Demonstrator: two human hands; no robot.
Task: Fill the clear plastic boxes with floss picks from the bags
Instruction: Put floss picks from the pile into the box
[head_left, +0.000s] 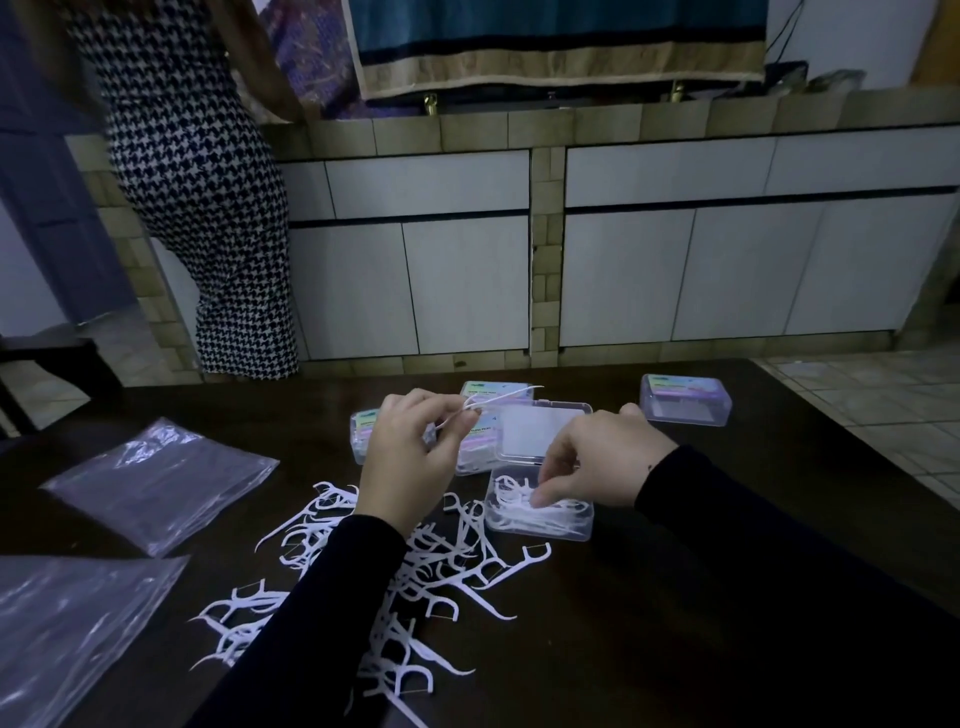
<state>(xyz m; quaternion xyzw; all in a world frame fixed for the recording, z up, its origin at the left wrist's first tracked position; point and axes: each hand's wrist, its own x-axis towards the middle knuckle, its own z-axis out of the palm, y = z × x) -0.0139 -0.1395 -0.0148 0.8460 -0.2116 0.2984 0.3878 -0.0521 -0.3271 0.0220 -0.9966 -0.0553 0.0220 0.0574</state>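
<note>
I see four clear boxes (539, 506), two flat bags (161, 480), and too many floss picks (441, 566) to count.

Box labels (480, 388) unreadable; near bag (67, 623) cropped.

Both arms wear long black sleeves of plain, matte fabric without pattern, print or visible seams. The left sleeve (332, 597) ends in a snug, straight cuff at the wrist; the right sleeve (769, 525) ends the same way. The left hand (410, 462) and right hand (602, 467) are bare, with no gloves, rings or watch.
</note>
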